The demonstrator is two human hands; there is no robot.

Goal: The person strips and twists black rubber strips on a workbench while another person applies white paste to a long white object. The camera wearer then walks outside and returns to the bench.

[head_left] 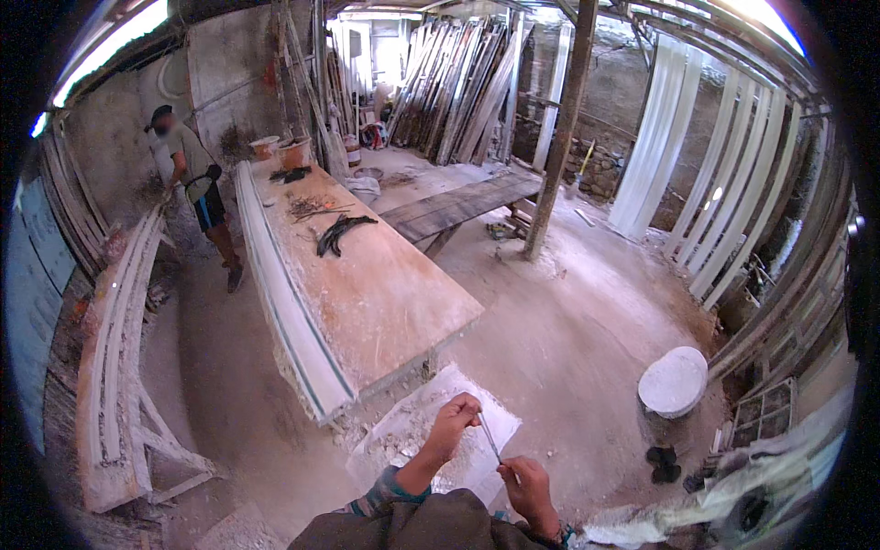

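A thin, dark, rod-like piece (490, 434) runs at a slant between my two hands, low in front of me. My left hand (453, 425) is closed round its upper end. Its lower end sits in the pinched fingers of my right hand (529, 488). What exactly the piece is, I cannot make out. Beneath my hands a white sheet (383, 434) strewn with crumbly pale debris lies on the floor. Just beyond stands a long table (403, 321), with a white moulded strip (291, 321) along its left edge.
Black gloves (341, 236) and thin sticks (321, 206) lie on the table, with buckets (293, 152) at its far end. At left, a person (197, 170) stands by another bench (115, 367). A wooden post (561, 137), plank bench (463, 203) and white round tub (674, 380) stand right.
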